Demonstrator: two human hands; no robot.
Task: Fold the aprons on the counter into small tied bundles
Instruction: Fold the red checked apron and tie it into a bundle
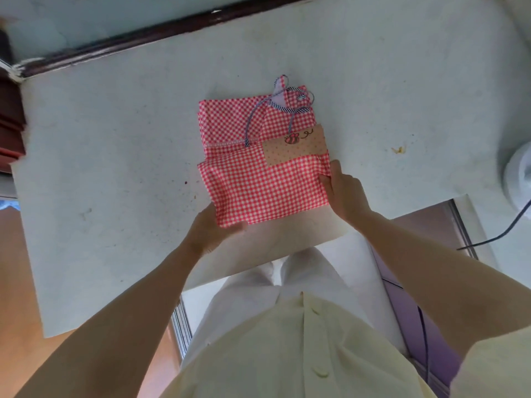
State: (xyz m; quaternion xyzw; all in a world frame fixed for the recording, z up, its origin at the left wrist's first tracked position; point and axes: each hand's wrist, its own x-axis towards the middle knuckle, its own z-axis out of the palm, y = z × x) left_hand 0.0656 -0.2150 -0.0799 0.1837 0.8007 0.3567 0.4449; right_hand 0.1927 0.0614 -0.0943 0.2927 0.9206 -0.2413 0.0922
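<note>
Here the folded apron (pixel 258 182) is being held on the counter (pixel 115 139).
Its near-left corner is being gripped by the left hand (pixel 214 229), right edge pinched by the right hand (pixel 344 193); pulled unevenly, layers may be shifted.

There is one red-and-white checked cloth apron (pixel 258 182) with one tan dotted pocket patch (pixel 298 152), one pale speckled desk (pixel 115 145), two bare hands, left hand (pixel 212 229) and right hand (pixel 344 195), and one white round appliance (pixel 517 173).
</note>
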